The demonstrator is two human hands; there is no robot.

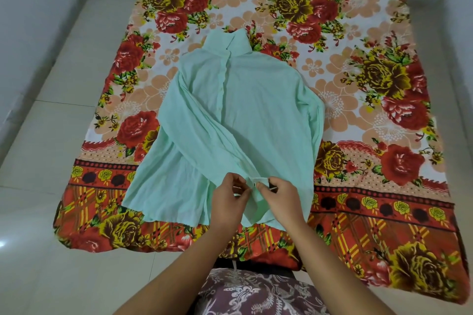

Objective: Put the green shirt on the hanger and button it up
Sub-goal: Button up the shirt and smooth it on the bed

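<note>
Head view: the green shirt [245, 100] is spread on a floral sheet [358, 59]. What seems a cuff near its hem is pinched between left hand [227, 202] and right hand [279, 199], fingers [273, 183] closed on cloth. Buttoning is judged in hand; button and hole must next be aligned.

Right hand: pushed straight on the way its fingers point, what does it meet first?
The right hand pinches the cuff of the green shirt, so that comes first; just beyond, probably the left hand, pinching the same cuff.
</note>
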